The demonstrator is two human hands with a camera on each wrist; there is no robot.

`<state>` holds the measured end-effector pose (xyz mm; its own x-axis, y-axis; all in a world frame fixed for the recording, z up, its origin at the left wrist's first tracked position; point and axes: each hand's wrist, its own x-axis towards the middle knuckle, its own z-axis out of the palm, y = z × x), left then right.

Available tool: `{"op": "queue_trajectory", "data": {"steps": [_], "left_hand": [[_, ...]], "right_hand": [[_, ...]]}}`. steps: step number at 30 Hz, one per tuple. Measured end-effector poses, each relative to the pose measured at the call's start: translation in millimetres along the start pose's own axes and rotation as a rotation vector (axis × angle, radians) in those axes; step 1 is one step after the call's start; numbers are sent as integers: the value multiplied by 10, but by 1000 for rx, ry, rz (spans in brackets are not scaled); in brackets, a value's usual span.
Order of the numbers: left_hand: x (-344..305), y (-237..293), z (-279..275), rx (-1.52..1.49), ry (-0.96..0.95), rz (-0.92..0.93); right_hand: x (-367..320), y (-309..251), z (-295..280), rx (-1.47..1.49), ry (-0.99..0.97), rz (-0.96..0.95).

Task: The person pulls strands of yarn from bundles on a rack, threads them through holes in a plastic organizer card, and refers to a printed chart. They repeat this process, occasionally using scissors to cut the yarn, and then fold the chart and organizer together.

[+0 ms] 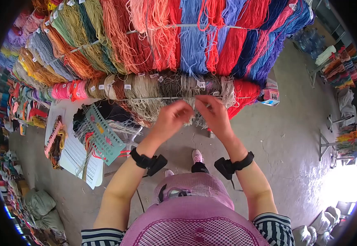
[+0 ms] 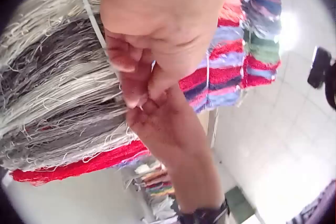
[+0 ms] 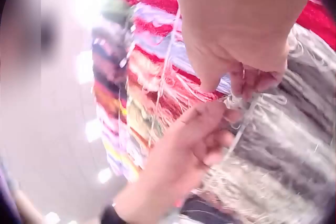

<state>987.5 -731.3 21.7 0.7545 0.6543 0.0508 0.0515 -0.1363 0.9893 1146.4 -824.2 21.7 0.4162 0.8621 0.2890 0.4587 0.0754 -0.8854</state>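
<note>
Grey and cream yarn skeins (image 1: 182,88) hang in a row along a thin rod. In front of them my left hand (image 1: 172,117) and right hand (image 1: 214,117) meet almost fingertip to fingertip. A pale strand shows at the fingertips of my left hand (image 2: 157,29), its thumb and fingers pinched together close to the right hand (image 2: 170,124). In the right wrist view, the curled fingers of my right hand (image 3: 236,35) pinch thin pale thread beside the rod, with the left hand (image 3: 181,150) just below. The fingers partly hide the thread.
Red, blue and orange skeins (image 1: 195,45) hang above. At left, a green card with holes (image 1: 104,135) and a sheet of paper (image 1: 74,153) lie beside brown and pink yarn. More yarn racks (image 1: 344,139) stand at right; sacks (image 1: 322,223) sit on the floor (image 1: 268,164).
</note>
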Motion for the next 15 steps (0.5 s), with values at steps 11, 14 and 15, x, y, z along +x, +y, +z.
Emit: {"op": "queue_trajectory", "data": {"steps": [11,14,15], "left_hand": [[472,-22,24,556,467,252],[511,-68,37,707,512,248],[486,-71,5,654,494,216]], "right_hand": [[-53,29,-34,945,-65,432],[-76,26,-45,852,-68,431],[-75,25,-54,830,-84,407]]}}
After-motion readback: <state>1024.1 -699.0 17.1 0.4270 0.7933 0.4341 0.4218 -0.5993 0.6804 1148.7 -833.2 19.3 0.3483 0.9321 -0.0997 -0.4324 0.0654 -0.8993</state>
